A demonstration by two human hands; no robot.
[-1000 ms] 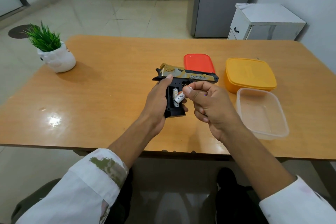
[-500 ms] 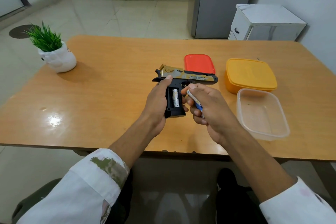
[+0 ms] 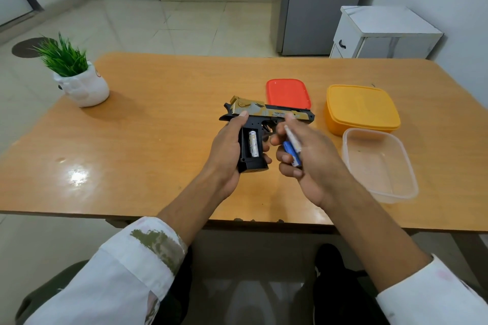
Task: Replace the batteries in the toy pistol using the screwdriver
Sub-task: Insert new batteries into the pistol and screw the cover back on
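Observation:
A gold-and-black toy pistol is held above the wooden table, barrel pointing right. My left hand grips its black handle, thumb up by the slide. The handle's battery bay faces me uncovered, with one white battery lying in it. My right hand is just right of the handle and pinches a white-and-blue battery between thumb and fingers, clear of the bay. Whether a second blue piece lies beside it I cannot tell. No screwdriver shows.
A red lid lies flat behind the pistol. To the right stand a yellow lidded container and an open clear plastic tub. A potted plant sits at the table's far left. A white cabinet stands beyond the table.
My right hand has drawn the white-and-blue battery away from the bay, to the right and slightly toward me. The left hand and pistol have stayed put.

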